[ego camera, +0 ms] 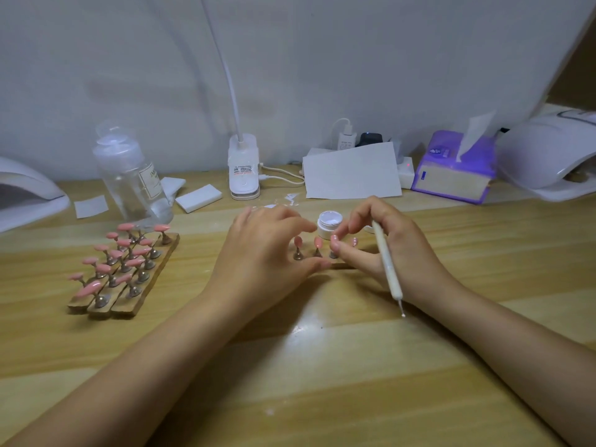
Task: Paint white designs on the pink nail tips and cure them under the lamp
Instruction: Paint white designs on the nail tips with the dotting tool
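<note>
Both hands meet over a small wooden strip (342,265) near the middle of the table (322,366), where a few pink nail tips (317,242) stand on little metal stands. The left hand (264,250) rests its fingertips against the strip's near edge, fingers loosely curved. The right hand (383,243) pinches one tip between thumb and forefinger while a white dotting pen (387,262) lies tucked in its grip (the point aims back toward the person). An open white jar (329,224) sits just behind the strip. More pink tips fill a wooden rack (124,272) at left. A curing lamp (548,153) stands at far right.
</note>
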A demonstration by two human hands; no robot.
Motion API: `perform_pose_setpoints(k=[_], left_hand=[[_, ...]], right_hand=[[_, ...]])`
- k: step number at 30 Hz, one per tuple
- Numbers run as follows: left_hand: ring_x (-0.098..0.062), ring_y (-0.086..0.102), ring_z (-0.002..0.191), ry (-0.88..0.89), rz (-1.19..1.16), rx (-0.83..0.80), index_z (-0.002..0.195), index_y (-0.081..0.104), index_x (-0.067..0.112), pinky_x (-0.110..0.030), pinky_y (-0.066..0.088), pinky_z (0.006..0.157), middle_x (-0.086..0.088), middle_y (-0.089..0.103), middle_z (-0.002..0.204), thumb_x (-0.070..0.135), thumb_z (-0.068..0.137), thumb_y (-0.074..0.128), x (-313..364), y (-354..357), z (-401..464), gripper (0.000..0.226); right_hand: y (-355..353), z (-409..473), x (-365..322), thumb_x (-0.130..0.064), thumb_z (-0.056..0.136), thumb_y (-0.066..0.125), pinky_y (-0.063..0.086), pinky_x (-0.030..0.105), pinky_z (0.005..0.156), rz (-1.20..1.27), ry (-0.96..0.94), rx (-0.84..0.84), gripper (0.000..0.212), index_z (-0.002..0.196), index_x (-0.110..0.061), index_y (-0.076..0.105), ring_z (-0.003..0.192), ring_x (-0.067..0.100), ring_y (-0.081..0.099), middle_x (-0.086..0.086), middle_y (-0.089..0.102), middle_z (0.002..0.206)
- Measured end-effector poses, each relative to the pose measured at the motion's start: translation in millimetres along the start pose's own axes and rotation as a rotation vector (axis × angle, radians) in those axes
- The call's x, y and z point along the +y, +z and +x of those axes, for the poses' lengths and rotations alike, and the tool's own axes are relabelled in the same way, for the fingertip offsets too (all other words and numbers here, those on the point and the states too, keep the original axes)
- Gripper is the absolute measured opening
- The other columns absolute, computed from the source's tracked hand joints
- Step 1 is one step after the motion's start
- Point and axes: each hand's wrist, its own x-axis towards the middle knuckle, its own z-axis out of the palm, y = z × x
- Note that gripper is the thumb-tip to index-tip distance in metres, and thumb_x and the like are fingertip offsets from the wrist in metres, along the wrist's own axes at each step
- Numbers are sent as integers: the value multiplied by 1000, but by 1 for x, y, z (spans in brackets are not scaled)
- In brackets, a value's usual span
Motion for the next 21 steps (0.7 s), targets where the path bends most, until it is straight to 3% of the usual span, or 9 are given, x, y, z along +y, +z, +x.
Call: perform_pose_setpoints(k=[3, 7, 9, 12, 16, 19, 21], left_hand=[[-13, 52, 99, -17, 20, 17, 94, 68, 25, -27, 20, 93, 9, 61, 98, 39, 75, 70, 0, 4, 0, 24], [-14, 49, 87, -1, 10, 7, 81, 67, 24, -35, 23, 96, 12, 57, 90, 30, 77, 71, 2, 7, 0, 9], [-11, 45, 82, 2, 3, 9, 78, 64, 24, -34, 21, 97, 14, 54, 84, 27, 76, 72, 2, 7, -1, 8], [-6, 39, 79, -11, 15, 17, 71, 55, 31, -29, 11, 105, 20, 43, 67, 21, 77, 70, 4, 9, -1, 19], [-11, 51, 87, -6, 57, -10, 71, 54, 29, -19, -2, 104, 21, 42, 61, 14, 80, 62, 6, 9, -1, 20], [-17, 57, 95, 79, 51, 39, 69, 60, 21, -34, 3, 109, 11, 62, 83, 8, 75, 65, 7, 8, -2, 16], [-18, 59, 94, 167, -29, 133, 69, 62, 13, -37, 26, 105, 0, 66, 96, 12, 76, 64, 9, 7, -5, 7]], right_hand=[[0, -1, -3, -15, 71, 75, 43, 11, 69, -3, -3, 10, 29, 74, -26, 48, 72, 2, 56, -2, 66, 79], [1, -2, -5, -18, 76, 70, 46, 11, 66, 54, 25, 80, 21, 82, -21, 50, 73, -2, 58, -6, 63, 76], [0, -1, -6, -17, 82, 65, 45, 10, 58, 97, 32, 148, 16, 80, -22, 50, 66, 2, 60, -4, 61, 72], [-1, 1, -4, -21, 89, 58, 45, 14, 59, 152, 50, 206, 14, 77, -22, 51, 60, 3, 60, -3, 64, 65], [-1, 2, -1, -31, 85, 48, 43, 10, 61, 178, 63, 227, 13, 75, -22, 50, 58, -3, 55, -15, 66, 62], [-1, 3, 0, -33, 86, 45, 43, 12, 62, 201, 82, 266, 17, 75, -23, 52, 58, -2, 53, -12, 66, 61], [-3, 3, 0, -37, 89, 42, 43, 14, 58, 275, 133, 310, 23, 77, -24, 57, 54, 2, 52, -5, 64, 55]])
